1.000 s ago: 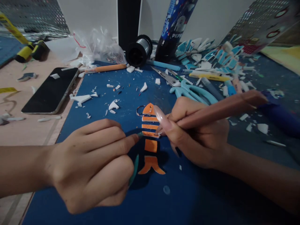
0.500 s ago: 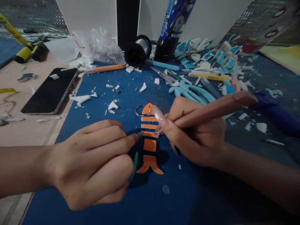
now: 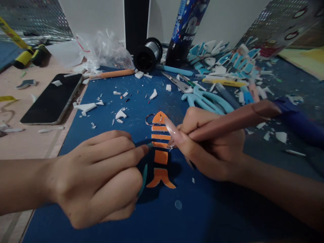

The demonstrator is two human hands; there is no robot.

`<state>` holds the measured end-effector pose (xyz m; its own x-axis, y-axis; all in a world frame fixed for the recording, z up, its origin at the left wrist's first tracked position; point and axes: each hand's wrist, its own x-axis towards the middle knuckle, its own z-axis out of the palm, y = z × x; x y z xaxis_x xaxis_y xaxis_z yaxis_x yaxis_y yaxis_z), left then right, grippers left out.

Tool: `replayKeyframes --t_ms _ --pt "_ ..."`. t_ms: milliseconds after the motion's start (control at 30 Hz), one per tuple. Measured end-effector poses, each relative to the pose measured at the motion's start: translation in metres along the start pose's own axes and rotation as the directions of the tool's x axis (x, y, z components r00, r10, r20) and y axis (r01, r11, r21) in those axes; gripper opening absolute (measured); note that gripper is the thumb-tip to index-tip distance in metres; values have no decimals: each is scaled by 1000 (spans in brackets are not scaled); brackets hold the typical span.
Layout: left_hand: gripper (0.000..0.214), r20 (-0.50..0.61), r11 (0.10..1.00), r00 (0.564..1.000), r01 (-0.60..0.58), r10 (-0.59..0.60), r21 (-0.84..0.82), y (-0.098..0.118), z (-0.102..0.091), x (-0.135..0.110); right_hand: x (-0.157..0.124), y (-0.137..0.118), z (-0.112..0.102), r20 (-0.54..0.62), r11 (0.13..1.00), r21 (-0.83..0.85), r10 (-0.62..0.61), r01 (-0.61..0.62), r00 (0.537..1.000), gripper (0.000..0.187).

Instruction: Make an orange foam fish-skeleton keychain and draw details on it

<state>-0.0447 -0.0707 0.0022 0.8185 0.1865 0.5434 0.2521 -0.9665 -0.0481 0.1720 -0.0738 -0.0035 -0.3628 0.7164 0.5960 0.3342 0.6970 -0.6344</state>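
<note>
Several cut orange pieces lie in a column, shaped like a fish skeleton. The pointed head piece (image 3: pixel 160 118) has a thin ring beside it. Below come narrow strips (image 3: pixel 161 136), a small square (image 3: pixel 161 157) and a forked tail piece (image 3: pixel 161 178). My left hand (image 3: pixel 106 175) is closed, with the index fingertip and its teal nail at the left end of the lowest strip (image 3: pixel 159 144). My right hand (image 3: pixel 210 148) is closed around a brown marker (image 3: pixel 227 121). Its tip meets that strip's right end, where a small white bit shows; my fingers partly hide the strips.
White scraps (image 3: pixel 121 113) are scattered over the blue mat (image 3: pixel 113 222). Light-blue-handled scissors (image 3: pixel 206 101) lie behind my right hand. A wire spool (image 3: pixel 147 55), a Pepsi bottle (image 3: pixel 182 37) and blue-white offcuts (image 3: pixel 243 62) stand farther back. A phone (image 3: pixel 52 98) lies at left.
The view has shifted slightly. The back end of the brown marker has dipped a little. Both hands stay at the same strip.
</note>
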Motion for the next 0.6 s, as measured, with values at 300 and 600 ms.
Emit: replayKeyframes --t_ms 300,600 --pt "16 10 999 1000 24 -25 24 0 1 -3 -1 -1 -1 -18 1000 -19 -22 21 1000 30" --pt "15 4 999 999 43 -43 32 4 -1 -3 -1 2 -3 17 999 -32 -25 25 1000 31"
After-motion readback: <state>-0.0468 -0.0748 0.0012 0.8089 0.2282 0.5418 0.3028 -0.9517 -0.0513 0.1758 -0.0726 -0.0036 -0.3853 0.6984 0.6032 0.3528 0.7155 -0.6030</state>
